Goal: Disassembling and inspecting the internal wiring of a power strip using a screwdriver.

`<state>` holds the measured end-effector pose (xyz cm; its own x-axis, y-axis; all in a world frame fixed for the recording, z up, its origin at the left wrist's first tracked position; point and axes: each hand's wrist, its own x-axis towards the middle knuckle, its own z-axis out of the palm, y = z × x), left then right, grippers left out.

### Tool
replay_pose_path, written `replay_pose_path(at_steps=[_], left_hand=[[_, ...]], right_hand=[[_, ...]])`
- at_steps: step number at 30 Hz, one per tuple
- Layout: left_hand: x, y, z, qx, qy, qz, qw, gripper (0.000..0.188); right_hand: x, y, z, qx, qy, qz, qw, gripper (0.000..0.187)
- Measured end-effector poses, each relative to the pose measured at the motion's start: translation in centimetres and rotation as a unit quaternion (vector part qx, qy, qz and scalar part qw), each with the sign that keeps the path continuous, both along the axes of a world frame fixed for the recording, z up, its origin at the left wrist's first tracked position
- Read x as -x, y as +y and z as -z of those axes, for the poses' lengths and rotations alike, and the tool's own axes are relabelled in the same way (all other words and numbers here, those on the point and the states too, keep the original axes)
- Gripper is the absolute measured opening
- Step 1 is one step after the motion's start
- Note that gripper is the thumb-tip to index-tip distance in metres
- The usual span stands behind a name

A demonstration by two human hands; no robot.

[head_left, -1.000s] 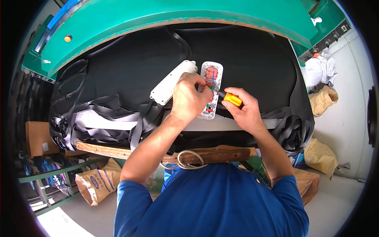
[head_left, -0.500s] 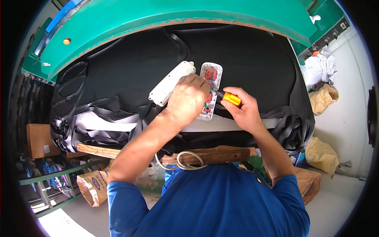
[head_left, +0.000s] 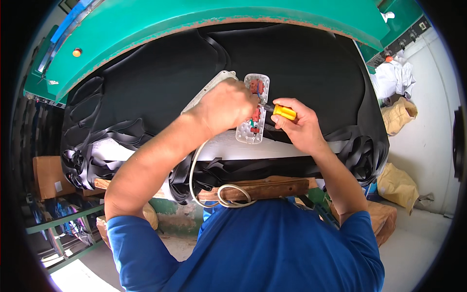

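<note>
An opened power strip lies in two parts on black sheet material. Its white housing [head_left: 248, 136] stands lengthwise before me, with red socket blocks [head_left: 257, 86] and thin wires inside. Over its left edge my left hand [head_left: 227, 103] is closed, fingertips bent down at the middle of the housing; what they pinch is hidden. Partly behind that hand, the white cover [head_left: 206, 89] shows as a slanted strip. Held in my right hand [head_left: 302, 123] is a yellow-handled screwdriver [head_left: 284, 112], its shaft pointing left into the housing near the left fingertips.
A pale cable [head_left: 193, 177] hangs down and coils over a wooden bar [head_left: 277, 188] near my body. Black sheets [head_left: 301, 63] are stacked beneath a green machine [head_left: 204, 13]. Paper sacks [head_left: 398, 187] stand to the right, a cardboard box [head_left: 47, 176] to the left.
My left forearm has swung outward and the left hand has turned over the cover, which now looks narrower and more tilted. More cable shows. The housing and screwdriver have shifted slightly.
</note>
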<state>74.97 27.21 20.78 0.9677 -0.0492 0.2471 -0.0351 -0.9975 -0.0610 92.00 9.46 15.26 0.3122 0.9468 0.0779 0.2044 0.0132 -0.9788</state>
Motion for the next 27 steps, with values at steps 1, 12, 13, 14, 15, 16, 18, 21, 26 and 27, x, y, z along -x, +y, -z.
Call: replay_pose_path(at_steps=[1,12,13,14,15,16,18,21,26,27], left_hand=[[-0.2,0.3,-0.2,0.045,0.006,-0.001,0.999,0.008],[-2.2,1.0,-0.3,0.022,0.042,0.042,0.998,0.011],[-2.2,1.2,-0.1,0.032,0.039,0.049,0.998,0.010],[-2.2,1.4,0.0,0.041,0.035,0.055,0.997,0.011],[-2.2,1.6,0.1,0.041,0.036,0.056,0.997,0.011],[-2.1,1.7,0.1,0.037,0.038,0.057,0.997,0.010],[-2.1,1.6,0.2,0.034,0.041,0.058,0.997,0.011],[-1.9,1.1,-0.1,0.027,0.035,0.049,0.998,0.014],[-1.1,1.0,0.2,-0.022,-0.011,0.026,0.999,0.010],[-1.0,1.1,0.4,-0.022,-0.012,0.024,0.999,0.010]], right_hand=[[0.0,0.1,-0.1,-0.001,0.007,0.002,1.000,0.032],[0.0,0.2,-0.5,0.035,0.053,0.008,0.998,0.033],[-0.1,0.2,-0.5,0.034,0.053,0.007,0.998,0.032],[-0.1,0.2,-0.5,0.033,0.053,0.005,0.998,0.032],[-0.2,0.3,-0.5,0.033,0.053,0.006,0.998,0.032],[-0.3,0.3,-0.5,0.032,0.057,0.000,0.998,0.032],[-0.5,0.4,-0.9,0.032,0.062,-0.006,0.998,0.032],[-1.0,0.5,-1.8,0.110,0.080,-0.006,0.991,0.030],[-2.3,-0.4,-1.9,0.088,-0.036,0.055,0.994,0.023],[-2.7,-0.7,-2.0,0.075,-0.053,0.084,0.992,0.021]])
